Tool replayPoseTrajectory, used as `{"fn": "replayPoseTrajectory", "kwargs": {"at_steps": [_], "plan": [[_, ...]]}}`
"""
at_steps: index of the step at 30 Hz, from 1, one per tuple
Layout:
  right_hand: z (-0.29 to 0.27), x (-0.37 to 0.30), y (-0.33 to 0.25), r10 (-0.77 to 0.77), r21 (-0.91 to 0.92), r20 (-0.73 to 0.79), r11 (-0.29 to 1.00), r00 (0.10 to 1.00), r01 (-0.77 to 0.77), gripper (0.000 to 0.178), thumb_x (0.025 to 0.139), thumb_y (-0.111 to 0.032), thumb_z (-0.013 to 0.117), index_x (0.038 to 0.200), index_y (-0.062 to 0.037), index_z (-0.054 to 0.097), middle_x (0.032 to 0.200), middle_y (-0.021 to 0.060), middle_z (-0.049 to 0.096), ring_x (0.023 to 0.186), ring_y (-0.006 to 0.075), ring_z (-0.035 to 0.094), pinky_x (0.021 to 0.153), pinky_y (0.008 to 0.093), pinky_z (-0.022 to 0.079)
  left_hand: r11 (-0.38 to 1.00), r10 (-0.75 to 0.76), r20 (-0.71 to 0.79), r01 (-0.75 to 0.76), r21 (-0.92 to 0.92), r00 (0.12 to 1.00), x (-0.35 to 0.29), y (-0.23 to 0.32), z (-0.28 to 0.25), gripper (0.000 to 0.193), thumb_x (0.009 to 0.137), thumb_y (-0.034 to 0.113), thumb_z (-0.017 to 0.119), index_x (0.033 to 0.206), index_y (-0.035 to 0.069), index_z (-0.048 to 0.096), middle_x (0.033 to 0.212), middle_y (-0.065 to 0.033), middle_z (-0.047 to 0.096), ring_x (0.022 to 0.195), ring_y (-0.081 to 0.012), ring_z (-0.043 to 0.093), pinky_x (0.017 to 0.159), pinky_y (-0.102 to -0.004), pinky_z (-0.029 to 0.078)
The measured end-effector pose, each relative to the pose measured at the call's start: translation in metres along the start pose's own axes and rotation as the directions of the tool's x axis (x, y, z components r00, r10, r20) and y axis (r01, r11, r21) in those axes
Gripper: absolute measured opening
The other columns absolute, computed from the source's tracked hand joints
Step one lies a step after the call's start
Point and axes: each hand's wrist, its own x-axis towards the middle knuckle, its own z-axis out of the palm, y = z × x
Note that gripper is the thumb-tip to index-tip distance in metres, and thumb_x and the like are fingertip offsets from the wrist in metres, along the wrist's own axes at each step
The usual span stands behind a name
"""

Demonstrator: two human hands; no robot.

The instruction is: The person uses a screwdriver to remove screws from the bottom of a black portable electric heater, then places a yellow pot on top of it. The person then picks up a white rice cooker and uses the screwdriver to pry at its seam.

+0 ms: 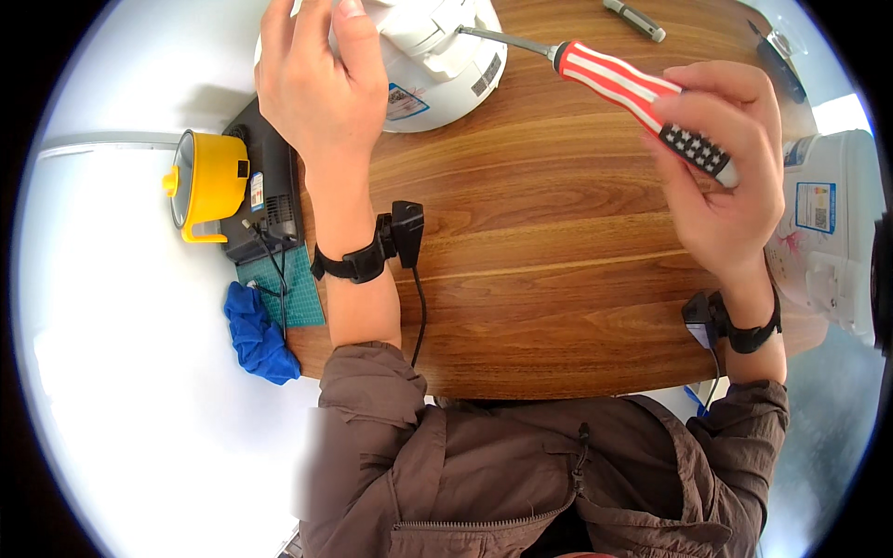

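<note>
At the far edge of the view stands a rounded white appliance (437, 79), partly cut off by the frame; it looks like a rice cooker. My left hand (326, 98) lies against its left side with the fingers stretched out, the fingertips partly out of view. A screwdriver (614, 76) with a red-and-white striped handle and a black, starred end is gripped in my right hand (730, 163). Its shaft points left, and the tip meets the appliance beside a raised white part near the top.
On the wooden table (539, 270) lie a grey pen-like tool (635, 19) and a dark tool (777, 60). Another white appliance (823, 223) stands at the right. At left are a yellow pot (212, 181), a black device (270, 200), a green mat (302, 293) and a blue cloth (256, 335).
</note>
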Motion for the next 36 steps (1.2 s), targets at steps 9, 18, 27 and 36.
{"fn": "replayPoseTrajectory", "kwargs": {"at_steps": [9, 18, 27, 36], "plan": [[-0.013, -0.002, -0.011, 0.359, 0.025, 0.053, 0.932, 0.932, -0.360, 0.045, 0.096, -0.008, 0.076, 0.138, -0.0008, 0.062, 0.116, 0.0101, 0.070, 0.103, 0.0171, 0.067, 0.091, 0.0273, 0.054, 1.000, 0.012, -0.006, -0.013, -0.011, 1.000, 0.000, -0.001, 0.000, 0.038, 0.106, 0.020, 0.050, 0.131, 0.002, 0.071, 0.135, -0.0253, 0.066, 0.121, -0.0422, 0.066, 0.102, -0.0431, 0.053], [-0.012, 0.003, -0.016, 0.460, 0.087, 0.099, 0.879, 0.882, -0.468, 0.042, 0.095, -0.002, 0.071, 0.136, -0.0014, 0.064, 0.118, 0.0110, 0.070, 0.097, 0.0166, 0.067, 0.088, 0.0271, 0.053, 1.000, 0.011, -0.015, -0.012, -0.010, 1.000, 0.001, -0.001, 0.001, 0.038, 0.105, 0.019, 0.049, 0.131, 0.002, 0.072, 0.135, -0.0255, 0.066, 0.121, -0.0422, 0.066, 0.102, -0.0429, 0.053], [-0.003, 0.013, -0.011, 0.066, -0.026, -0.020, 0.997, 0.998, -0.066, 0.034, 0.092, -0.003, 0.074, 0.126, -0.0030, 0.070, 0.104, 0.0098, 0.070, 0.091, 0.0184, 0.067, 0.085, 0.0274, 0.052, 1.000, 0.023, -0.013, -0.023, 0.007, 1.000, 0.001, -0.001, 0.000, 0.038, 0.106, 0.019, 0.049, 0.131, 0.003, 0.072, 0.135, -0.0254, 0.066, 0.121, -0.0426, 0.066, 0.102, -0.0433, 0.053], [0.011, 0.004, -0.014, 0.236, 0.047, 0.028, 0.970, 0.971, -0.237, 0.031, 0.088, -0.008, 0.081, 0.118, -0.0052, 0.072, 0.092, 0.0106, 0.069, 0.079, 0.0235, 0.069, 0.071, 0.0320, 0.055, 1.000, 0.011, -0.019, -0.011, -0.022, 1.000, 0.001, -0.002, 0.001, 0.038, 0.106, 0.020, 0.049, 0.132, 0.003, 0.071, 0.135, -0.0252, 0.066, 0.122, -0.0426, 0.066, 0.102, -0.0437, 0.053]]}}
